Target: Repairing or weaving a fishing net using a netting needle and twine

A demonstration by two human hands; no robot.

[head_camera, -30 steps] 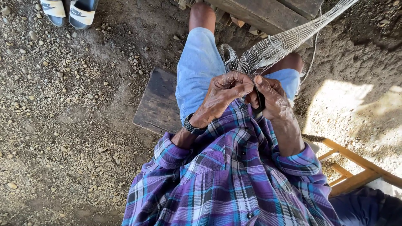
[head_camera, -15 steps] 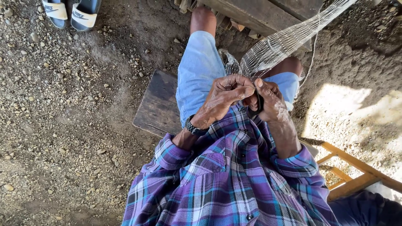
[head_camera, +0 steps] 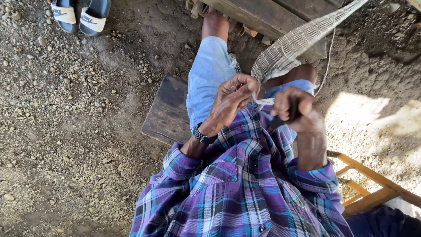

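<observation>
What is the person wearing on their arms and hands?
Both arms wear long plaid sleeves in purple, turquoise and white, with buttoned cuffs. The left hand is bare, with a dark wristwatch on its wrist. The right hand is bare too, no gloves.

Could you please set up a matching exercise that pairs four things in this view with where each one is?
Things:
1. net
2. sandals
3. wristwatch
4. wooden plank

Places:
A. top left, on the gravel
B. under the person's leg, flat on the ground
C. around the left arm, just above the plaid cuff
D. stretched from the hands up to the top right

Pairs: 1-D, 2-A, 3-C, 4-B
</observation>
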